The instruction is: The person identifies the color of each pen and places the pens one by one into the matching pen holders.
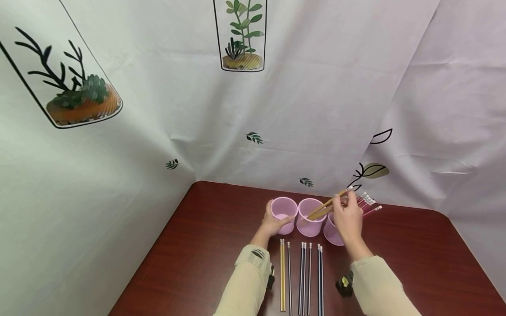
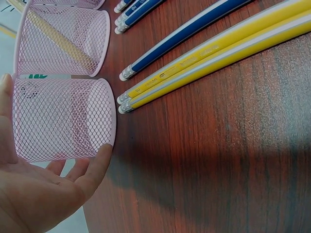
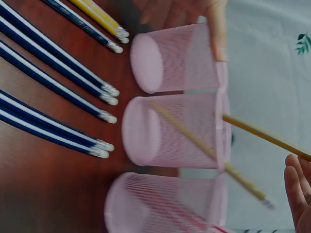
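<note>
My left hand [image 1: 272, 224] grips the leftmost pink mesh pencil cup [image 2: 63, 119], thumb at its rim and fingers around its side. Beside it stands the middle pencil cup [image 1: 309, 228], in which one yellow pencil [image 3: 243, 180] leans, eraser end sticking out past the rim. Above the right side of that cup, my right hand [image 1: 348, 219] pinches a yellow pencil [image 3: 265, 137] whose lower end reaches into the mouth. The right pencil cup [image 1: 334, 237] holds several red pencils [image 1: 366, 201], eraser ends up, and my right hand partly hides it.
Two yellow pencils [image 1: 282, 276] and several dark blue pencils [image 1: 303, 278] lie on the brown table [image 1: 189, 245] before the cups, erasers toward them. A white patterned cloth [image 1: 324, 109] hangs behind the table's far edge. A black device [image 1: 345, 284] shows by the right sleeve.
</note>
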Demonstrator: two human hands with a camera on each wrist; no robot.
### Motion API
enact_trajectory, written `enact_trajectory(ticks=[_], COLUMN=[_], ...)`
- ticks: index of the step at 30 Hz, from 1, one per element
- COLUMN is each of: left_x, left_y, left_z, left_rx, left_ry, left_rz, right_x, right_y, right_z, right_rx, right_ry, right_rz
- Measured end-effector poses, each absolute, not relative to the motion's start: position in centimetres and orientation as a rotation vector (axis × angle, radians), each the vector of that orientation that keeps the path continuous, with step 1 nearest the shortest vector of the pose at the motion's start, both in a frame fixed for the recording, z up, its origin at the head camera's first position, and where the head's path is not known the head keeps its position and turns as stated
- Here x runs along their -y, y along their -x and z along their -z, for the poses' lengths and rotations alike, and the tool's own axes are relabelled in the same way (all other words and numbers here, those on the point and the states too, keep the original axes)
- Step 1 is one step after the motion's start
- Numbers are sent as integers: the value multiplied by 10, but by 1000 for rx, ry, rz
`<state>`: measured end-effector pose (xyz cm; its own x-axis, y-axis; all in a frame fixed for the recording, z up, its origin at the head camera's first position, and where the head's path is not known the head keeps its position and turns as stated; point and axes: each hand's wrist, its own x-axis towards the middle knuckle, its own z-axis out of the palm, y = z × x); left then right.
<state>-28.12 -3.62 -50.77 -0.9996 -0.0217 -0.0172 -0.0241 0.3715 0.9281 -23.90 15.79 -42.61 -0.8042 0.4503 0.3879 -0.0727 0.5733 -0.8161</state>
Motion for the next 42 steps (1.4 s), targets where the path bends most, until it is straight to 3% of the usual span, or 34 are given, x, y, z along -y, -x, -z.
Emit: enact_trajectory(ticks=[12, 42], left_x=[37, 36], left_y=[281, 281], left_z=[508, 506], left_rx=[-2602, -2605], left_ry=[50, 50], left_rz=[-1751, -1739], right_x=[-152, -156], right_y=[234, 237], right_z=[463, 463], right_rx=[2221, 2463], right_ry=[384, 542], right_rz=[-1298, -1360])
